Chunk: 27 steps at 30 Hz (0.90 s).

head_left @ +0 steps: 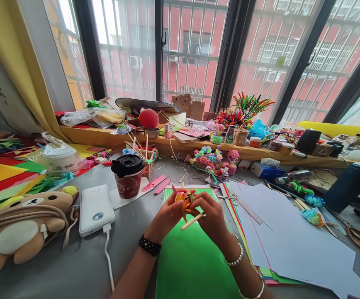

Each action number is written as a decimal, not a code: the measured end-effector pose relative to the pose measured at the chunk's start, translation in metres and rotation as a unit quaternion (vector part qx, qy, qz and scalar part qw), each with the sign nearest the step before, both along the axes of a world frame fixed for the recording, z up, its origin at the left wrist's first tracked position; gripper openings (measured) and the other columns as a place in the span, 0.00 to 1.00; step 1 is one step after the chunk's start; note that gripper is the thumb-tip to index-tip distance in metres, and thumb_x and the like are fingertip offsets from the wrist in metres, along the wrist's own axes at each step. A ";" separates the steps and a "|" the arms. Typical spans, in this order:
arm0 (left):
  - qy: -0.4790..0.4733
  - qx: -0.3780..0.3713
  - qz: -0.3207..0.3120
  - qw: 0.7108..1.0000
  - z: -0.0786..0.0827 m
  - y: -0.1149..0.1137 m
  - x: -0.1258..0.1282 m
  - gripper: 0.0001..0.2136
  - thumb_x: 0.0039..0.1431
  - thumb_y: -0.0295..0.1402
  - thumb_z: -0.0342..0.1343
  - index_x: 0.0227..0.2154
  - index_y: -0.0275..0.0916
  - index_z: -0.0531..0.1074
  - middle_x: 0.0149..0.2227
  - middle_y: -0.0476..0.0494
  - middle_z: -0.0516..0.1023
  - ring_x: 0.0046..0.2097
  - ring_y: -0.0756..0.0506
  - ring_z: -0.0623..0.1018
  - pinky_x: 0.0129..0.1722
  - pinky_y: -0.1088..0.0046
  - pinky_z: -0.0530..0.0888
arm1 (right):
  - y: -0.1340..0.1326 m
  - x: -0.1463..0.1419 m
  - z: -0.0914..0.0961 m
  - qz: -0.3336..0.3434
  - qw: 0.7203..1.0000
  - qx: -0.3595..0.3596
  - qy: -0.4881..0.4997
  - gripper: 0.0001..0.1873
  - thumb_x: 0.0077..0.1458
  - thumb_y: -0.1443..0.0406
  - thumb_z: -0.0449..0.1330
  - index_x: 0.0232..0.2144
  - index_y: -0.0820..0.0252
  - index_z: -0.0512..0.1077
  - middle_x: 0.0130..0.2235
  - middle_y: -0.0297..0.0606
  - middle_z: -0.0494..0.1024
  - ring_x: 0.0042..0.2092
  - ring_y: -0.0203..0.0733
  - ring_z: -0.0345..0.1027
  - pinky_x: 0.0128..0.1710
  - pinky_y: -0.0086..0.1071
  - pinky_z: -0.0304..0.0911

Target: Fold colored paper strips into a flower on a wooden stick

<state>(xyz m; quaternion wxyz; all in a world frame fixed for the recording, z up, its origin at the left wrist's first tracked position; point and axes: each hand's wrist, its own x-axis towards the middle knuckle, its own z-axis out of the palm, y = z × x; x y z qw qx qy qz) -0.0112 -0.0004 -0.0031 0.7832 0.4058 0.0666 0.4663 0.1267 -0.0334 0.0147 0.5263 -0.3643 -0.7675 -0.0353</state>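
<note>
Right now the paper flower (184, 198), orange and yellow, sits between both hands just above the green sheet (195, 261) on the grey table (74, 265). The left hand (166, 218) pinches its folds with closed fingertips. The right hand (211, 216) is curled around the wooden stick (192, 221) beneath it. Paper this thin could crease or tear under so tight a pinch, and the flower might slide off the stick if either grip slackens. A lidded coffee cup (127, 176) stands near, beyond the left hand. A careless knock could tip it towards the power bank (95, 209) beside it.
</note>
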 end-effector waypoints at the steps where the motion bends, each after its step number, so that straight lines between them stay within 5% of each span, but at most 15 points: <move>1: -0.001 -0.003 0.001 1.000 0.001 -0.001 0.000 0.12 0.49 0.31 0.56 0.39 0.40 0.68 0.39 0.45 0.73 0.38 0.49 0.72 0.37 0.75 0.66 | 0.000 0.000 0.000 0.005 1.000 -0.003 -0.002 0.06 0.52 0.68 0.55 0.23 0.59 0.65 0.28 0.36 0.68 0.29 0.35 0.65 0.27 0.27 0.62; 5: -0.004 -0.006 0.001 1.000 0.008 -0.005 0.000 0.19 0.51 0.34 0.55 0.47 0.43 0.62 0.40 0.44 0.73 0.40 0.47 0.72 0.39 0.71 0.66 | 0.001 0.004 0.002 0.019 1.000 -0.023 0.011 0.05 0.49 0.64 0.58 0.28 0.57 0.64 0.31 0.36 0.68 0.33 0.37 0.66 0.30 0.29 0.64; 12: -0.002 0.016 -0.025 1.000 0.010 -0.005 -0.001 0.27 0.48 0.34 0.58 0.52 0.42 0.57 0.38 0.44 0.73 0.38 0.47 0.73 0.39 0.71 0.66 | 0.000 0.017 0.011 0.033 0.991 -0.123 -0.049 0.32 0.39 0.57 0.65 0.47 0.54 0.60 0.43 0.41 0.61 0.38 0.40 0.66 0.37 0.35 0.66; 19: 0.036 0.021 -0.043 0.998 0.009 -0.007 0.002 0.23 0.51 0.37 0.54 0.51 0.41 0.59 0.44 0.41 0.71 0.41 0.45 0.72 0.41 0.69 0.66 | 0.001 0.022 0.012 0.021 0.988 -0.139 -0.068 0.24 0.39 0.60 0.65 0.42 0.54 0.67 0.42 0.40 0.62 0.43 0.43 0.64 0.41 0.36 0.64; 24: 0.081 0.087 0.043 0.992 0.010 -0.001 -0.002 0.31 0.47 0.45 0.55 0.55 0.48 0.53 0.53 0.38 0.62 0.49 0.39 0.68 0.44 0.62 0.66 | 0.005 0.023 0.009 -0.020 0.992 -0.116 -0.036 0.23 0.41 0.60 0.64 0.41 0.56 0.67 0.40 0.40 0.66 0.41 0.43 0.65 0.37 0.35 0.64; 27: 0.160 0.156 0.136 0.965 0.008 0.003 -0.006 0.35 0.40 0.36 0.63 0.53 0.51 0.55 0.56 0.39 0.59 0.49 0.39 0.69 0.45 0.63 0.67 | 0.007 0.025 0.008 -0.058 0.994 -0.094 -0.016 0.20 0.44 0.59 0.62 0.40 0.58 0.66 0.38 0.40 0.70 0.38 0.43 0.66 0.34 0.34 0.65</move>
